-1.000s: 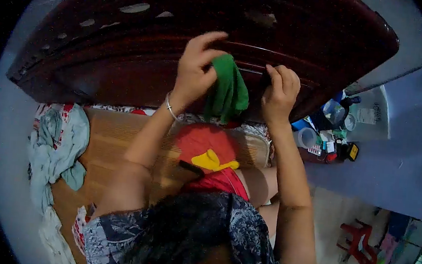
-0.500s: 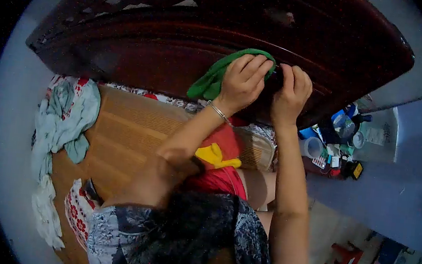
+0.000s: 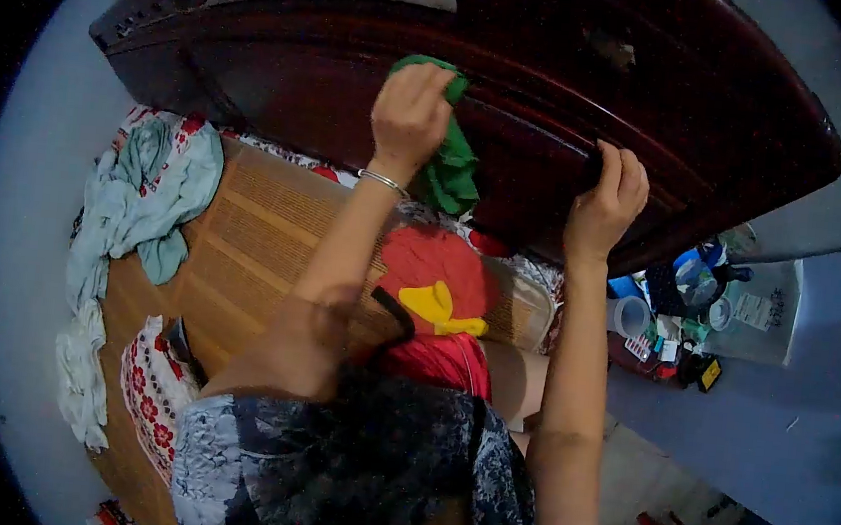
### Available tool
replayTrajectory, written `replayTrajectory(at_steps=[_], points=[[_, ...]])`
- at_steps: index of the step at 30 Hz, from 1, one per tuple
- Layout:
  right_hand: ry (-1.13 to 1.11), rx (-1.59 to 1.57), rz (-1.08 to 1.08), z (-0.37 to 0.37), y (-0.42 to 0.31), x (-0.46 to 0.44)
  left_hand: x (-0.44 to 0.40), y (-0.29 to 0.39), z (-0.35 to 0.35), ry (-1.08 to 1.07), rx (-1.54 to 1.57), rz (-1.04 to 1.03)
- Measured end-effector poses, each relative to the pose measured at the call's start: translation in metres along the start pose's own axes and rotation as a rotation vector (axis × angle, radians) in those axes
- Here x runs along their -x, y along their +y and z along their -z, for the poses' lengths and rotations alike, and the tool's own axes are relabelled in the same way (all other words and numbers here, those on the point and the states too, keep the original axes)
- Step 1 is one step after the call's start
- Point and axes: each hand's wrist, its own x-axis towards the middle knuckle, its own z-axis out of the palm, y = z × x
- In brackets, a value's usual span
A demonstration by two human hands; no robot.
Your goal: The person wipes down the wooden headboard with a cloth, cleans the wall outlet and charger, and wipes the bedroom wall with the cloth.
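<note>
Left hand (image 3: 410,117) pulled the green cloth (image 3: 452,165) away from the right hand (image 3: 605,207), gripping it, hanging longways between them, right's pinched, can't tell on what

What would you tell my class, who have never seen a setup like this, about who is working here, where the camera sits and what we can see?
There is no machine here: a person works with two bare hands. Every picture comes from one camera on the person's head, looking forward and down, so the arms reach up from the bottom.

The left hand, with a bracelet on its wrist, holds a bunched green cloth. The right hand has its fingers drawn together; whether it holds something tiny cannot be told. Both are in front of a dark wooden panel.

On the brown mat below lies a red piece, with a yellow piece partly over it. A pale green cloth lies at the far left.
</note>
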Motion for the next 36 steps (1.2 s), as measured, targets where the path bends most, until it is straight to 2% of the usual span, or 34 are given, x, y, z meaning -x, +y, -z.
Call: replayTrajectory(at_steps=[2, 4, 7, 9, 10, 12, 13, 15, 16, 18, 20, 26, 29, 32, 34, 36], points=[[-0.003, 0.018, -0.006, -0.001, -0.001, 0.002, 0.003, -0.001, 0.003, -0.004, -0.015, 0.078], [0.011, 0.016, -0.009, -0.002, -0.001, 0.004, 0.003, 0.012, -0.003, 0.089, 0.037, 0.197], [0.042, 0.026, -0.017, -0.004, -0.002, 0.007, 0.013, 0.041, -0.018, 0.07, 0.204, 0.069], [0.051, 0.043, -0.011, -0.005, -0.002, 0.008, 0.003, 0.066, -0.015, -0.028, 0.319, -0.003], [0.042, 0.048, -0.002, -0.003, -0.003, 0.007, 0.001, 0.058, -0.013, -0.025, 0.324, 0.007], [0.026, 0.05, 0.026, -0.003, -0.007, 0.003, -0.003, 0.027, -0.011, -0.057, 0.301, -0.175], [0.028, 0.059, 0.017, -0.004, -0.007, 0.002, -0.002, 0.007, -0.01, -0.022, 0.196, -0.185], [0.028, 0.077, 0.01, -0.005, -0.005, 0.005, 0.002, -0.044, 0.002, 0.064, 0.14, -0.162], [0.027, 0.082, 0.021, -0.006, -0.005, 0.005, 0.005, -0.07, 0.013, 0.044, 0.023, -0.14], [0.015, 0.085, -0.037, -0.009, -0.009, 0.003, 0.01, -0.115, 0.024, 0.04, -0.03, -0.043], [0.013, 0.109, -0.004, -0.009, -0.015, 0.0, 0.01, -0.142, 0.037, 0.039, -0.069, 0.02], [0.119, 0.101, -0.047, -0.013, -0.031, 0.001, 0.021, -0.158, 0.037, 0.148, 0.011, 0.105], [0.071, -0.024, 0.054, -0.029, -0.077, -0.006, 0.022, -0.164, 0.039, 0.153, 0.097, 0.104], [-0.088, -0.22, 0.297, -0.086, -0.159, -0.017, 0.019, -0.167, 0.038, 0.155, 0.166, 0.099], [-0.218, -0.24, 0.313, -0.115, -0.204, -0.03, 0.018, -0.166, 0.037, 0.141, 0.145, 0.1], [-0.185, -0.057, 0.291, -0.136, -0.229, -0.033, 0.021, -0.168, 0.032, 0.129, 0.109, 0.103]])
